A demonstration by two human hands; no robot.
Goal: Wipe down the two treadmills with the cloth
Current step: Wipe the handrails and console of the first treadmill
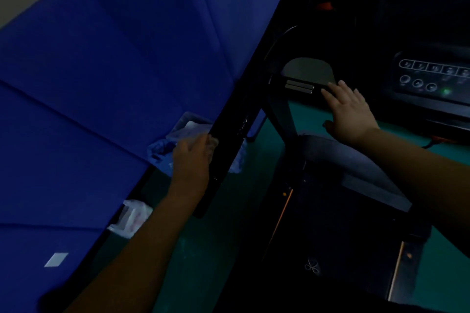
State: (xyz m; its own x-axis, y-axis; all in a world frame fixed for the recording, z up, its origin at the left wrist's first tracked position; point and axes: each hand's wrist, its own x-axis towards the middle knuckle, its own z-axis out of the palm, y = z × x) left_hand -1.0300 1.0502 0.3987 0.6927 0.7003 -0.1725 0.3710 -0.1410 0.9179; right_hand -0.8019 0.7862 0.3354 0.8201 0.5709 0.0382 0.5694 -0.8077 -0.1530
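The scene is dim. A black treadmill fills the right half, with its dark belt point(338, 244) below and its console panel point(432, 79) at the right. My left hand point(192, 160) presses a pale cloth point(212, 145) against the outer side of the treadmill's black left handrail point(229, 140). My right hand point(348, 109) rests flat, fingers straight, on the curved handle bar point(300, 87) that carries two silver strips. Most of the cloth is hidden under my left palm.
Blue padded panels point(101, 71) stand close on the left. Plastic bags point(132, 218) and crumpled wrapping point(162, 147) lie on the green floor point(203, 249) between panels and treadmill. A grey shroud point(356, 168) covers the treadmill's base. A green light glows on the console.
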